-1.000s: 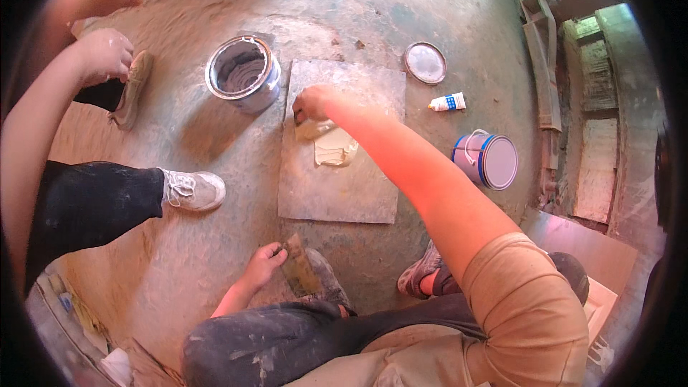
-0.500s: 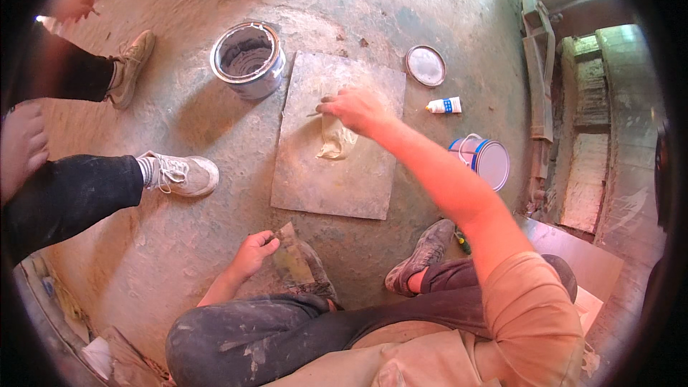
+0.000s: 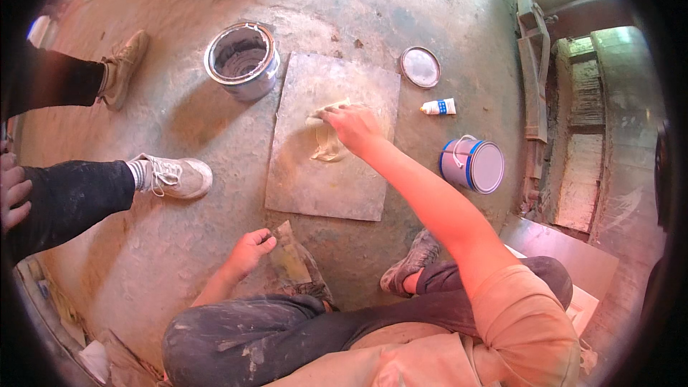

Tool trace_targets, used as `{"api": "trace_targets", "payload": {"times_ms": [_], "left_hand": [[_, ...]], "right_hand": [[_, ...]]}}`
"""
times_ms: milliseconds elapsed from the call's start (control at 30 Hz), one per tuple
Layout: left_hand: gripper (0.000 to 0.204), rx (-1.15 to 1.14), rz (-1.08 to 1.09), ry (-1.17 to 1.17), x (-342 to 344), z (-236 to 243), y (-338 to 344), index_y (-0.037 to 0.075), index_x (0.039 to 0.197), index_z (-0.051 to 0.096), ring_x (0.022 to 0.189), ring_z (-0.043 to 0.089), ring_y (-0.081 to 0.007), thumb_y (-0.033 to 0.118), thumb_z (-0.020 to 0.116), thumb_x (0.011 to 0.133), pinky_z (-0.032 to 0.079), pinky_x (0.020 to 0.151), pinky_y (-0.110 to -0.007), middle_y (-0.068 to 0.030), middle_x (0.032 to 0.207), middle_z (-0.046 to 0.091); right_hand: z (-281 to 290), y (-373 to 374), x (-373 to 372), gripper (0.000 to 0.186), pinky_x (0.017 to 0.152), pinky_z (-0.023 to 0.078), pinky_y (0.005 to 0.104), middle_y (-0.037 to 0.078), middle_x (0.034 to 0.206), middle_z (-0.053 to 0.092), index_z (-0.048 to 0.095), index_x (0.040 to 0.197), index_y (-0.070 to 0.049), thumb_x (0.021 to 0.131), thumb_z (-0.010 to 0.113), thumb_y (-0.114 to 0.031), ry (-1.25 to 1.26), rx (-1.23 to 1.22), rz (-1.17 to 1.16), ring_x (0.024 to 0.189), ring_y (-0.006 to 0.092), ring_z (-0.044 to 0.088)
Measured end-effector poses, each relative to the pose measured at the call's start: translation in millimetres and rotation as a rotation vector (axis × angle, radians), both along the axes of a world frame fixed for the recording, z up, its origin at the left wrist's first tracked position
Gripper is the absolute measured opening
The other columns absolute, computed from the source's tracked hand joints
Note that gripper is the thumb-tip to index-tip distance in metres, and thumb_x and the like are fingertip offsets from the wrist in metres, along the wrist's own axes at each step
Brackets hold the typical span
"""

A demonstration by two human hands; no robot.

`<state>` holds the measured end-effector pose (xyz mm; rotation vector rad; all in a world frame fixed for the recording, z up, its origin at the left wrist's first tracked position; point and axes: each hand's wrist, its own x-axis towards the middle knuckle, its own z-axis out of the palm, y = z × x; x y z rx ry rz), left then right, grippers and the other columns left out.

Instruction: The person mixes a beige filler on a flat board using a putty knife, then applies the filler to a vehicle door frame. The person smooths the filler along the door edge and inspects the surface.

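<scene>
Rough, stained floor (image 3: pixel 179 244) supports a flat board (image 3: pixel 337 193); cream paste (image 3: pixel 328 149) lies near the board's middle. Right hand (image 3: pixel 351 127): fingers curled at the paste; whether they grip a tool cannot be told. Left hand (image 3: pixel 251 249), near side: thumb and fingers pinch a thin flat blade (image 3: pixel 292 261). Risks: overly wide strokes could push paste off the board; sideways pressure could slide it, as no fastening is visible. A shifting co-worker's shoe (image 3: pixel 185 179), left, could knock the open can (image 3: pixel 256 89). Containers: open can, far left, grey residue inside; blue-rimmed can (image 3: pixel 469 166) and tube (image 3: pixel 438 107), right, contents hidden.
</scene>
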<state>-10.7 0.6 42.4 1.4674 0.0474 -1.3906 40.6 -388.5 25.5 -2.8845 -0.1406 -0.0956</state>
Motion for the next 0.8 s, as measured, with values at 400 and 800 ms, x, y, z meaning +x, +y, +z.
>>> {"api": "trace_targets", "payload": {"times_ms": [400, 800], "left_hand": [[0.025, -0.022, 0.005, 0.019, -6, -13, 8, -0.001, 0.118, 0.065, 0.101, 0.058, -0.0087, 0.018, 0.059, 0.103, 0.045, 0.094, -0.027, -0.0003, 0.11, 0.068], [0.022, -0.026, 0.027, -0.034, -2, 0, 0, -0.001, 0.109, 0.064, 0.094, 0.053, -0.0067, 0.02, 0.06, 0.103, 0.044, 0.086, -0.026, 0.0028, 0.1, 0.064]], "right_hand": [[8, 3, -31, 0.02, 0.07, 0.055, 0.0408, 0.008, 0.089, 0.072, 0.069, 0.102, -0.016, 0.088, 0.056, -0.011, 0.153, -0.076, 0.03, 0.082, 0.0264, 0.071], [-10, 22, -51, 0.031, 0.082, 0.055, 0.0414, 0.004, 0.102, 0.075, 0.074, 0.115, -0.021, 0.087, 0.062, -0.018, 0.208, -0.065, 0.069, 0.095, 0.0266, 0.071]]}}
